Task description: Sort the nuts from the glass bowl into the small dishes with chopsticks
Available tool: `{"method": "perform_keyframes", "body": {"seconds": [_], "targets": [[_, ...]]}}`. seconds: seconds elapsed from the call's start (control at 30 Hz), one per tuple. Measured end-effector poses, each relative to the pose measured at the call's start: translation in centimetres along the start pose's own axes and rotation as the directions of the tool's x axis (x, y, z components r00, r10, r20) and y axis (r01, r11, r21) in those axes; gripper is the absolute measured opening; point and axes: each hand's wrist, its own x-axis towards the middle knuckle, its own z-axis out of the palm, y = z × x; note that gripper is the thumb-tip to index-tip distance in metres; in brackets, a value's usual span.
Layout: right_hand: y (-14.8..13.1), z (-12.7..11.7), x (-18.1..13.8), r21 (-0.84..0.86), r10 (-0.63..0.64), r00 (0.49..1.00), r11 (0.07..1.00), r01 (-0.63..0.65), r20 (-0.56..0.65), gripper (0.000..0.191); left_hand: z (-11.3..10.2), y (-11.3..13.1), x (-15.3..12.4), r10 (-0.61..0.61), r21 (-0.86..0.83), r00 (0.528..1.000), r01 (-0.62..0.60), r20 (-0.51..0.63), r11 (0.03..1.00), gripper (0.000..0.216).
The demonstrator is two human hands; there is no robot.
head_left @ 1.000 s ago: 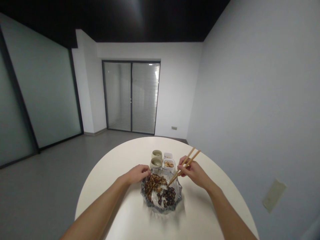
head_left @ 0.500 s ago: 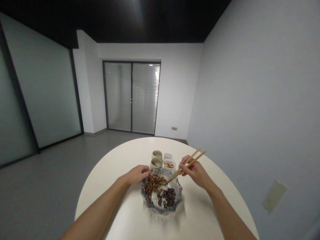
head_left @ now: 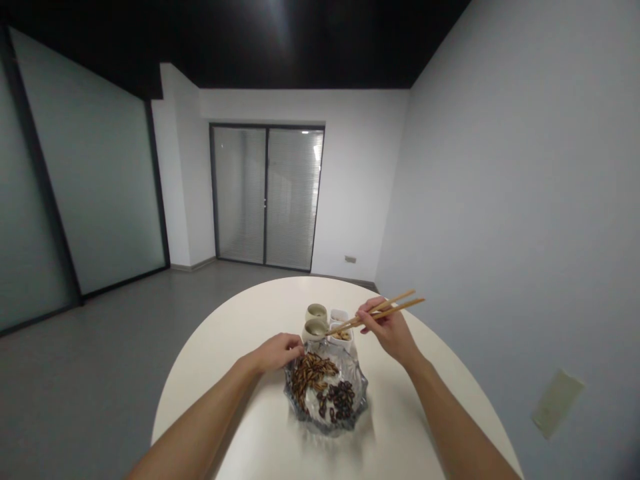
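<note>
A scalloped glass bowl (head_left: 361, 389) with brown pieces at the back and dark seeds at the front sits on a round white table (head_left: 240, 347). My left hand (head_left: 277, 351) rests closed on the bowl's far left rim. My right hand (head_left: 384, 325) grips a pair of wooden chopsticks (head_left: 376, 311), held nearly level, with the tips over the two round cups (head_left: 315, 325) and beside the small square white dishes (head_left: 341, 324). Whether the tips pinch anything is too small to tell.
The table's right edge lies close to a grey wall. Behind the table are open grey floor, a glass partition on the left and sliding doors with blinds (head_left: 267, 197) at the back.
My right hand has risen and swung the chopsticks out of the glass bowl, back toward the small cups and dishes. The left hand stays on the rim.
</note>
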Motion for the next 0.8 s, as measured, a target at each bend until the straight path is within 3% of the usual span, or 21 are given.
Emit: {"method": "perform_keyframes", "body": {"seconds": [0.17,0.37,0.6,0.8], "targets": [[0.7,0.8,3.5,-0.021,-0.04,0.999,0.999,0.039,-0.022,0.04,-0.1,-0.2,0.1,-0.014,0.007,1.0,0.014,-0.001,1.0,0.029],[3.4,2.3,6.4,-0.086,-0.087,0.994,0.993,0.082,-0.061,0.039,-0.1,-0.5,0.4,-0.008,0.015,1.0,0.007,0.006,1.0,0.029],[6.0,3.9,6.0,-0.213,-0.081,0.995,0.975,0.066,-0.062,0.041,-0.2,-0.3,0.3,-0.014,0.0,1.0,0.014,-0.001,1.0,0.029],[5.4,2.8,4.6,-0.191,-0.059,0.992,0.981,0.036,-0.115,0.042,-0.2,0.0,0.3,-0.026,0.013,1.0,0.026,0.007,1.0,0.029]]}}
